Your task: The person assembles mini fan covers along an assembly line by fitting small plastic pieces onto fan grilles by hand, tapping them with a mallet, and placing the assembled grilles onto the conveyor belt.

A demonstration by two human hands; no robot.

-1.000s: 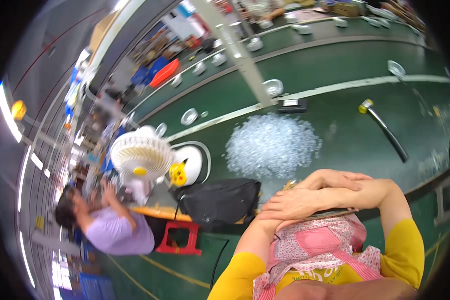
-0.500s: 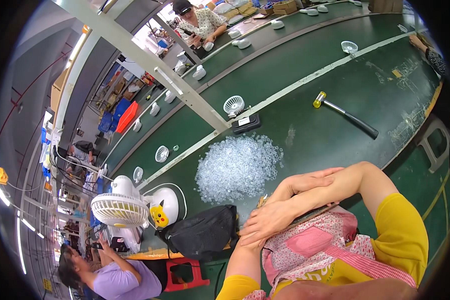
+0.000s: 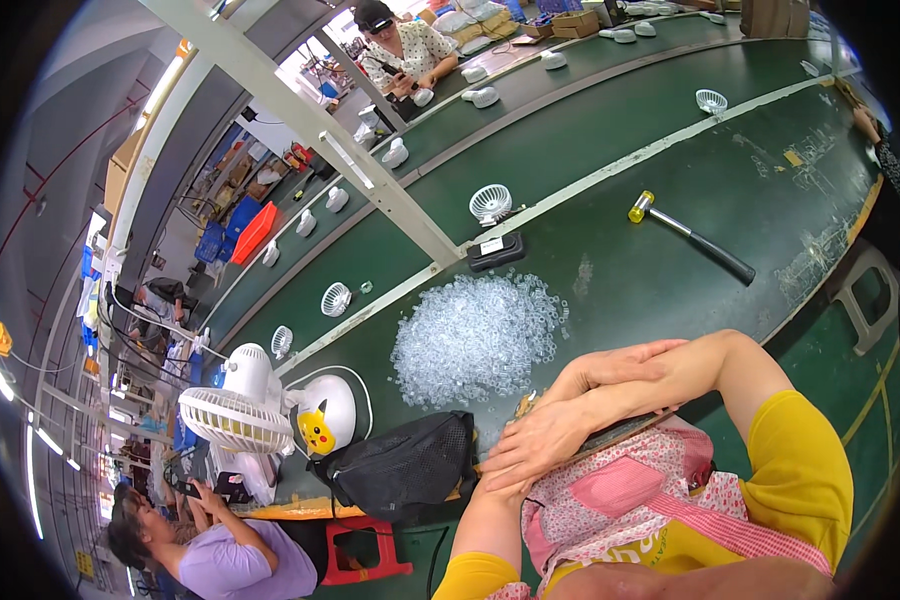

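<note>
The person's 2 hands lay stacked at the near edge of the green worktop [image 3: 670,270]. The right hand [image 3: 610,368] rested on top, its fingers together and stretched flat toward the left. The left hand [image 3: 530,445] lay just beneath it, palm down, fingers slightly apart and pointing down-left; neither hand gripped anything. Under both hands a thin dark flat object [image 3: 620,432] showed as a sliver along the worktop's edge, touching the left hand; what it was could not be told. Both forearms came up from yellow sleeves over a pink patterned apron [image 3: 620,500].

Just beyond the hands, near but apart, sat a heap of small clear plastic rings [image 3: 475,338]. A black mesh bag [image 3: 405,465] lay just to the left of the left hand. Further left stood a white desk fan [image 3: 232,415] beside a white round piece bearing a yellow cartoon figure [image 3: 322,418]. A mallet [image 3: 692,238] with a yellow head and black handle lay well apart to the upper right. A small black case [image 3: 496,251] sat by the white line, with a white fan grille [image 3: 490,203] just behind it.

At lower left a person in a purple shirt [image 3: 225,560] sat bent over.
</note>
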